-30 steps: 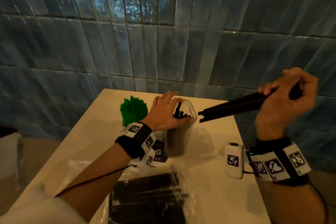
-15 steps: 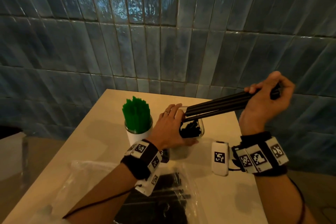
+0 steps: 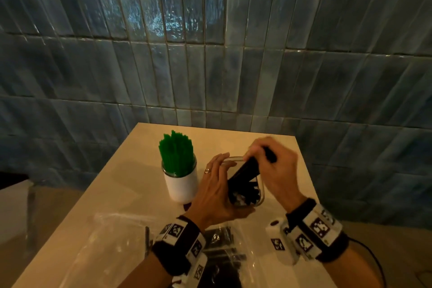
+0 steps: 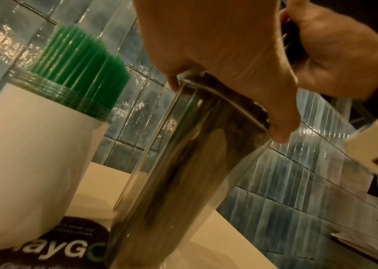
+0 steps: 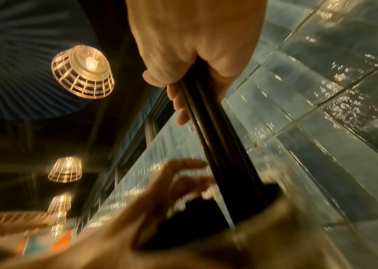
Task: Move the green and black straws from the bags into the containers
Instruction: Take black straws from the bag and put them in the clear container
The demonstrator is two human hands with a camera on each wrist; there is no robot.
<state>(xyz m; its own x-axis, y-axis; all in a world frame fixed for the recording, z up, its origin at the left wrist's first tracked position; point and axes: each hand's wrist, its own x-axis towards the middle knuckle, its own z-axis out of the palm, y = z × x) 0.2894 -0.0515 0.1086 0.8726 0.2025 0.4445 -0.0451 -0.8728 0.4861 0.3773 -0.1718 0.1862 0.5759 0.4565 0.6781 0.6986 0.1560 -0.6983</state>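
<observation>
A clear glass container stands mid-table with black straws inside. My left hand grips it at the rim, thumb on the near side. My right hand holds a bundle of black straws slanted down, lower ends inside the container's mouth. A white container full of upright green straws stands just left. A clear plastic bag of black straws lies at the near edge, partly hidden by my left wrist.
The cream table butts against a blue tiled wall. An emptied, crumpled clear bag lies at the near left. A dark printed label lies under the containers. The table's right edge runs close beside my right wrist.
My right hand has swung the black straw bundle from level, right of the container, to a downward slant with its ends inside. The left hand stayed on the rim.
</observation>
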